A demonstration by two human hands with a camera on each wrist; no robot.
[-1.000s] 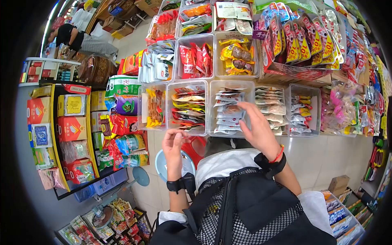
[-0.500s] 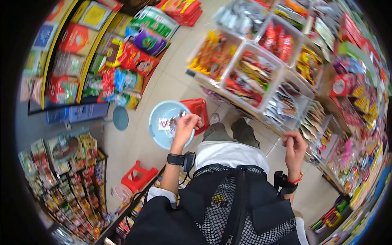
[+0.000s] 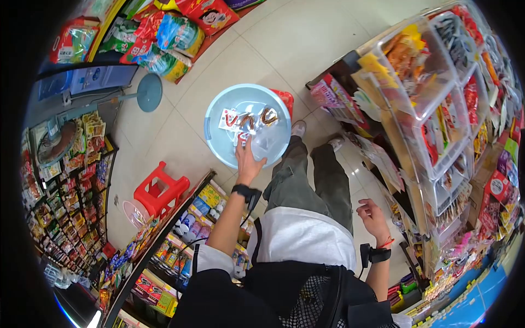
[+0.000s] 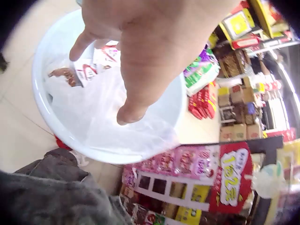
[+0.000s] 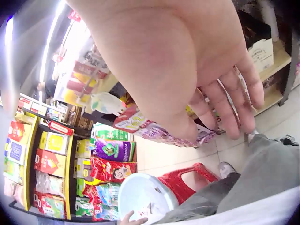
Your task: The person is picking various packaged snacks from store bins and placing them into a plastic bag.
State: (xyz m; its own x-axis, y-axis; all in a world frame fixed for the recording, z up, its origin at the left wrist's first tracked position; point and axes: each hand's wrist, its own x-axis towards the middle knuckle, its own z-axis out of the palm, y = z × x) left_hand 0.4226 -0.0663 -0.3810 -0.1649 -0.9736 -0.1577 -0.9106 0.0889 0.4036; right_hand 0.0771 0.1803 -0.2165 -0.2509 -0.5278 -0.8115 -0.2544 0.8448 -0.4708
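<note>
The left hand [image 3: 249,164] reaches over the near rim of a light blue basin [image 3: 214,147], its fingertips at a small white-and-red packet [image 3: 242,139]. In the left wrist view the thumb and fingers of the left hand [image 4: 136,51] are spread above clear plastic [image 4: 93,117] and packets [image 4: 85,70] inside the basin. Whether the fingertips touch the packet cannot be told. Beside the right leg, the right hand [image 3: 374,220] hangs with loosely bent fingers and nothing in it; the right wrist view shows the right hand [image 5: 187,70] with fingers extended and apart.
A red stool [image 3: 284,99] shows behind the basin, and another red stool [image 3: 159,188] stands at the left. Clear bins [image 3: 432,128] of snacks line a shelf on the right. Bagged goods [image 3: 178,34] are at the upper left. Tiled floor [image 3: 273,49] lies between.
The view has swung from the snack bins to the basin. The left hand has moved into the basin with its fingers extended; the right hand has left the bins and hangs lower at the side.
</note>
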